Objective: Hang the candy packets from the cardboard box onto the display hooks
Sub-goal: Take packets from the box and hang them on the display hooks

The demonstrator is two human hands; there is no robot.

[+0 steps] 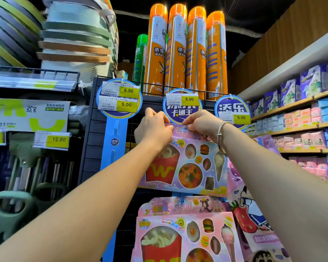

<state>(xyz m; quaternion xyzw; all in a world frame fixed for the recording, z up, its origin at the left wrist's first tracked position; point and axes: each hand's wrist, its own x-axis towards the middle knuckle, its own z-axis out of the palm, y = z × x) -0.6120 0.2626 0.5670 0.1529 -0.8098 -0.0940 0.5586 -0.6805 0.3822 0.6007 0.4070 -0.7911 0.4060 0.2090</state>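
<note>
forearms [80,205] are stretched up to the candy packet [182,167], held flat against the display panel [92,148], long axis roughly level. its top edge is pinched at both ends by left hand [153,129] and right hand [201,123], equally near. hook is hidden, judged behind that edge.

A candy packet [182,167] is held at its top edge between the left hand [153,129] and the right hand [201,123], just below a round sign [182,110]. A second packet [184,229] is hung directly beneath. Spray cans [186,52] are stood above, a hanging strip [115,144] is fixed to the left, and shelves [301,103] are set to the right.
</note>
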